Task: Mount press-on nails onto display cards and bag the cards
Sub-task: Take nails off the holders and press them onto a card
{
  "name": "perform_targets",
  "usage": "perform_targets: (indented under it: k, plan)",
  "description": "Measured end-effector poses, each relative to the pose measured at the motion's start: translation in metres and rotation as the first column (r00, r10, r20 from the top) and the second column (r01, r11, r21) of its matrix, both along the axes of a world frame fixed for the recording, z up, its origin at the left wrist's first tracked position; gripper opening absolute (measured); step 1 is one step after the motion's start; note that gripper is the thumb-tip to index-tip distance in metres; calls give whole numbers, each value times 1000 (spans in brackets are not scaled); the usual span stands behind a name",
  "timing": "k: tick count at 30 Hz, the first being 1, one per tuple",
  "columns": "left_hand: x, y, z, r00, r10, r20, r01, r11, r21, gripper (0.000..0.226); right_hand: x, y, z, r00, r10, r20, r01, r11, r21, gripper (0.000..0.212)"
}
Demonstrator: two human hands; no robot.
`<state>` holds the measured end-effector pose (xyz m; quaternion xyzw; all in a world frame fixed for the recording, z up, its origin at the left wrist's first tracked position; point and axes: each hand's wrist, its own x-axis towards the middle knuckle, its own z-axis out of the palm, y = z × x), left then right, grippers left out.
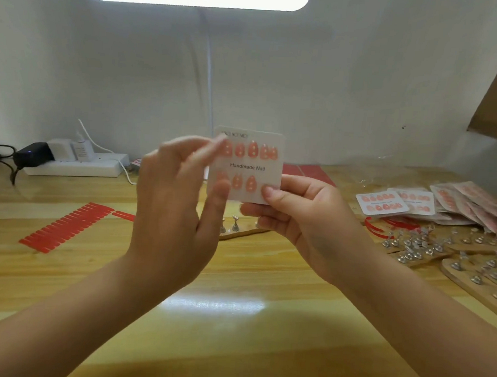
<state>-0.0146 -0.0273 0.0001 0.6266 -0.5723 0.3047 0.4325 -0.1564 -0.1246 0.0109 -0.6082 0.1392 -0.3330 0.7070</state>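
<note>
A white display card [252, 167] printed "Handmade Nail" is held upright above the table. It carries two rows of coral press-on nails [252, 149]. My right hand [300, 220] pinches the card's lower right corner, thumb on the front. My left hand [177, 202] is at the card's left edge, blurred, with its thumb over the lower left nails and its fingers near the upper left; whether it grips the card is unclear. Finished cards [382, 202] lie at the right.
A red sheet of adhesive tabs [66, 227] lies at the left on the wooden table [234, 317]. Metal nail stands on wooden boards [440, 250] crowd the right, with bagged cards [476, 206] behind. A power strip [75, 165] sits back left, and a small stand board [235, 225] below the card.
</note>
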Motion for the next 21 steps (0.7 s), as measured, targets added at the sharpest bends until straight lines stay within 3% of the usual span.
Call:
perform_targets:
  k: [2,4,6,8,12,21]
  plan:
    - [-3,1,4,968,-39,-247,50,998,40,54,0,-3,1,1000,-4,-4,5,999,44,19]
    - [-5,1,8,828,-146,-542,207,977,53,51,0,-5,0,1000,3,5,-4,996,88,19]
    - [-2,-1,7,675,-227,-702,336,942,18,31,0,-5,-2,1000,22,20,-24,993,117,20]
    - [-1,-1,7,647,-248,-722,368,930,11,16,1,-6,-4,998,46,35,-50,991,123,19]
    - [0,-2,4,599,-265,-756,375,927,-27,10,2,-10,-7,998,48,52,-54,991,124,29]
    - [0,-7,-6,525,-223,-821,357,934,-25,5,-6,-24,-18,994,113,-2,-113,991,-78,39]
